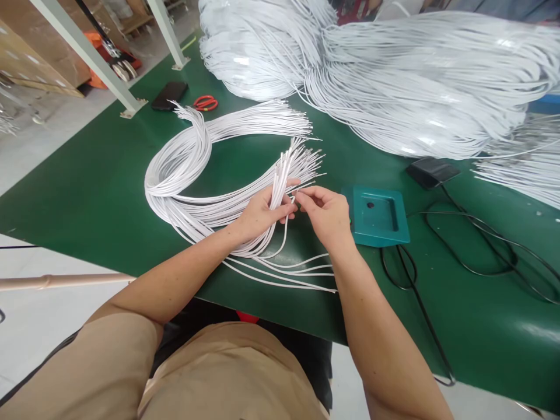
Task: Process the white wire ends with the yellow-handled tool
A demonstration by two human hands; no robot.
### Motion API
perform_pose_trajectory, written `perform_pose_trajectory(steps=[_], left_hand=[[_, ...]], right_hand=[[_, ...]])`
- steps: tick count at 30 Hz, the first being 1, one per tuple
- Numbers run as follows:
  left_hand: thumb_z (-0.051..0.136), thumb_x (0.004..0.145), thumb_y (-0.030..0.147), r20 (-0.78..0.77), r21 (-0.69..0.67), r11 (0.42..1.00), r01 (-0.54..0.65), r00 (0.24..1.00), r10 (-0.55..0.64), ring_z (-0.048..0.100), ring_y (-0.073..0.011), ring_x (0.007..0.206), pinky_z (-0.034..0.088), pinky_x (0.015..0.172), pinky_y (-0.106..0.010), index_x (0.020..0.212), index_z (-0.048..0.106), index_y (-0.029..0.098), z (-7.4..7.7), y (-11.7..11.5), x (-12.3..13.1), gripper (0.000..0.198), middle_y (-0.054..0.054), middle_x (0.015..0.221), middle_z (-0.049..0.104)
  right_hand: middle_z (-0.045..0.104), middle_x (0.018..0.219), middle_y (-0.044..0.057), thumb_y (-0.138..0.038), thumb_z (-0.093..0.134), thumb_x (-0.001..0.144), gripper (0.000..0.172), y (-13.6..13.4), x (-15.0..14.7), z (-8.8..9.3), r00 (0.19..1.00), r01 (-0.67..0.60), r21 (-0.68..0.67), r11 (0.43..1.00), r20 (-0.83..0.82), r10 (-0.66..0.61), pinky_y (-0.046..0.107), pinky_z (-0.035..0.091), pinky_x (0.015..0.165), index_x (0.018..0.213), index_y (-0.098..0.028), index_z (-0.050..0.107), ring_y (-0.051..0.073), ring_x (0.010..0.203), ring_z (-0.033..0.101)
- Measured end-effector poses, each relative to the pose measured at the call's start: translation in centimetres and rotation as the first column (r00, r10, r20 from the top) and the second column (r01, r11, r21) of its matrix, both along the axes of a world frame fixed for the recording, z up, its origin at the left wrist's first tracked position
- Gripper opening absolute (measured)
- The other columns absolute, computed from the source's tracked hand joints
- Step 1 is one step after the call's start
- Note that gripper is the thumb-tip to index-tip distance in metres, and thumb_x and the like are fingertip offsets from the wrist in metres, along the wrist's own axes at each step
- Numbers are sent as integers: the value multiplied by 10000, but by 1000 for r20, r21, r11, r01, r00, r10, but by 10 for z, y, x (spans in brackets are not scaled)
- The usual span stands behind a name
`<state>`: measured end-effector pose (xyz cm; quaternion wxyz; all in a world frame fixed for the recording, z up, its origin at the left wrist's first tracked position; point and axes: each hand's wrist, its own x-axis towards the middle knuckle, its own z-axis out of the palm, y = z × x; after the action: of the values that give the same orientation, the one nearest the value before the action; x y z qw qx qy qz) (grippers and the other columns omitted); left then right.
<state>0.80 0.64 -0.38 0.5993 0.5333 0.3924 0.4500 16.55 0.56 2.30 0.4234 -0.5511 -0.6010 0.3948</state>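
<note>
Green table [79, 181], head view: toward its front edge, my left fingers [284, 211] hold a wire bunch [281, 178], my right fingers [311, 191] pinch a single wire [286, 233]; slackened left grip could spill the bunch.

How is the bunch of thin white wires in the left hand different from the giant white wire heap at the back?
The bunch of thin white wires is small; the giant white wire heap is huge. The bunch is gripped in the bare left hand; the heap lies on the green table. Both are white and many-stranded.
</note>
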Motion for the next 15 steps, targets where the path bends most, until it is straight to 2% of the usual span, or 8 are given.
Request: perform_pose_trajectory(steps=[2,4,6,8,9,12,15], left_hand=[[736,772,258,49,-58,998,24,999,-21,625,-94,680,468,587,-204,1236,603,189,-1,2,-1,488,23,758,590],[751,755,257,116,-141,989,41,993,-24,620,-88,671,460,575,-197,1206,622,169,-3,4,-2,477,14,768,600],[762,742,249,171,-215,975,63,985,-26,627,-86,671,462,574,-192,1209,617,164,-5,7,-2,497,6,787,618],[764,739,237,173,-234,970,66,985,-25,637,-87,680,464,572,-186,1226,607,164,-7,10,-2,516,-3,805,634],[761,742,232,153,-221,974,57,988,-23,642,-89,686,460,563,-181,1234,603,165,-8,11,-2,522,-6,808,639],[744,752,226,43,-159,987,28,999,-21,653,-99,690,442,520,-166,1246,604,173,-9,14,-1,516,-8,797,647],[732,755,229,-97,-98,995,-6,995,-4,662,-108,667,434,486,-161,1221,622,174,-10,16,1,482,-6,772,651]], right_hand=[[672,801,48,-268,537,891,193,-1,-2,-3,951,-2,174,985,304,-52,305,440,741,773,-183,664,178,759,579],[662,868,95,-234,419,950,281,-2,-3,-5,815,-99,319,943,569,-107,324,412,766,796,-174,646,210,837,571],[654,906,126,-206,342,975,340,-2,-3,-5,659,-240,362,901,742,-122,342,386,783,827,-164,646,234,880,557],[659,922,131,-208,337,981,339,-1,2,-3,545,-326,352,877,828,-129,359,365,802,866,-163,653,249,892,549],[666,944,133,-216,355,980,316,0,6,-2,515,-331,357,873,844,-150,370,358,820,907,-161,657,259,905,546],[695,1003,142,-220,439,949,235,4,20,0,467,-276,380,883,856,-223,419,334,914,1020,-151,652,290,955,542],[716,865,116,-183,492,904,177,8,31,-3,422,-275,300,913,891,-166,449,321,977,945,-157,663,274,876,557]])
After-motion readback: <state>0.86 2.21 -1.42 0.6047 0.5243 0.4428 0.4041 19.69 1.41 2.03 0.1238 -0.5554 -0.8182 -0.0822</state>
